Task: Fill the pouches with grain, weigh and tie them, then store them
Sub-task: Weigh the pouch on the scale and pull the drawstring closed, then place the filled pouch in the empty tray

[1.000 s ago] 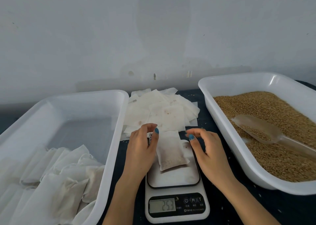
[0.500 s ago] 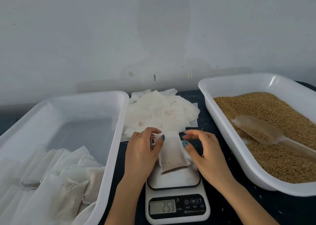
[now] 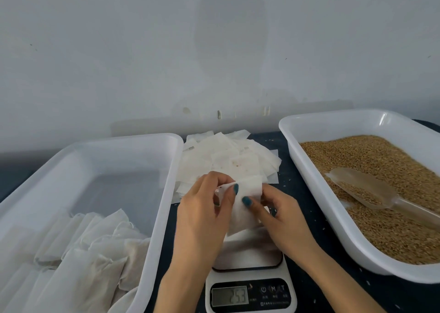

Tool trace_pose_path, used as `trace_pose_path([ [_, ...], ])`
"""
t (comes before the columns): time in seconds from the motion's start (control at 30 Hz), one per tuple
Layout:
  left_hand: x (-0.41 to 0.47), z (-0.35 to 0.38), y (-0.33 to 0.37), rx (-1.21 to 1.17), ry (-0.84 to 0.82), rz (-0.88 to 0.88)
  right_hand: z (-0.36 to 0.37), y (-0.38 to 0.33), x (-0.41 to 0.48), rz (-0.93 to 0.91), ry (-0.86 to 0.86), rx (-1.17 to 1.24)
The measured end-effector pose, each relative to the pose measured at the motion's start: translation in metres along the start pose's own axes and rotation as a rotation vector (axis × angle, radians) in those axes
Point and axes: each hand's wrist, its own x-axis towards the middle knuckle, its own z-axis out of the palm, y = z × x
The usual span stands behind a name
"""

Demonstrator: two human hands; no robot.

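Note:
A filled white pouch [image 3: 245, 208] is held over the back of the digital scale [image 3: 250, 286], whose display reads 253. My left hand [image 3: 202, 215] pinches the pouch's upper left corner with thumb and fingers. My right hand [image 3: 283, 219] grips its right side, thumb on the front. A heap of empty flat pouches [image 3: 228, 157] lies behind the scale. The right tray [image 3: 333, 222] holds brown grain [image 3: 392, 169] with a clear plastic scoop [image 3: 364, 188] lying in it.
A white tray [image 3: 164, 193] on the left holds several filled pouches [image 3: 90, 248] at its near end. A pale wall rises right behind the dark table. Loose grains dot the table between scale and grain tray.
Both hands closed in from either side of the pouch lying on the scale and took hold of it. The pouch now stands more upright, its top end raised.

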Motion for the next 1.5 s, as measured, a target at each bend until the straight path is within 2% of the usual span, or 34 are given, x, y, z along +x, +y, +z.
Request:
trace_pose_path([
  [0.1,-0.001,-0.023,0.010,0.205,0.089,0.026,0.014,-0.014,0.015,-0.024,-0.100,-0.002],
  [0.2,0.001,-0.051,0.021,0.383,0.204,0.019,0.035,-0.038,0.041,-0.110,-0.102,0.021],
  [0.3,0.007,-0.078,0.029,0.435,0.319,-0.079,0.062,-0.071,0.072,-0.201,-0.163,0.014],
  [0.4,0.012,-0.097,0.023,0.467,0.359,-0.247,0.091,-0.094,0.098,-0.245,-0.356,-0.079],
  [0.5,0.011,-0.105,0.004,0.562,0.277,-0.353,0.115,-0.101,0.114,-0.248,-0.545,-0.230],
  [0.67,0.007,-0.107,-0.023,0.670,0.000,-0.527,0.131,-0.099,0.127,-0.284,-0.759,-0.497],
  [0.8,0.018,-0.116,-0.027,0.749,-0.291,-0.424,0.133,-0.099,0.131,-0.274,-0.737,-0.526],
  [1.0,0.037,-0.139,-0.039,0.778,-0.483,-0.359,0.140,-0.094,0.135,-0.294,-0.708,-0.564],
  [1.1,0.043,-0.145,-0.049,0.695,-0.605,-0.379,0.149,-0.092,0.133,-0.293,-0.690,-0.637],
  [1.17,0.046,-0.151,-0.056,0.512,-0.589,-0.421,0.154,-0.093,0.132,-0.286,-0.672,-0.635],
  [1.3,0.050,-0.177,-0.097,0.245,-0.444,-0.446,0.162,-0.092,0.124,-0.242,-0.632,-0.541],
  [1.4,0.053,-0.207,-0.178,0.198,-0.424,-0.453,0.164,-0.093,0.116,-0.217,-0.639,-0.427],
  [1.5,0.060,-0.237,-0.267,0.242,-0.323,-0.441,0.164,-0.095,0.110,-0.206,-0.644,-0.375],
])
